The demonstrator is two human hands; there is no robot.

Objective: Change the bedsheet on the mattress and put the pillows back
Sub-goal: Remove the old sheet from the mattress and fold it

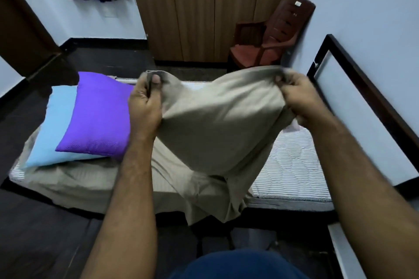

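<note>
A beige bedsheet [217,120] hangs lifted above the striped mattress [292,165], its lower part still draped over the mattress's left half and front edge. My left hand [145,102] grips the sheet's upper edge at one end. My right hand [297,97] grips the same edge at the other end, so the cloth is stretched between them. A purple pillow [99,115] lies on top of a light blue pillow [52,129] on the sheet at the mattress's left end.
A dark-framed headboard [367,106] leans along the right wall. A brown plastic chair [272,36] stands in the far corner beside a wooden wardrobe [204,7]. Dark floor [40,229] surrounds the low mattress.
</note>
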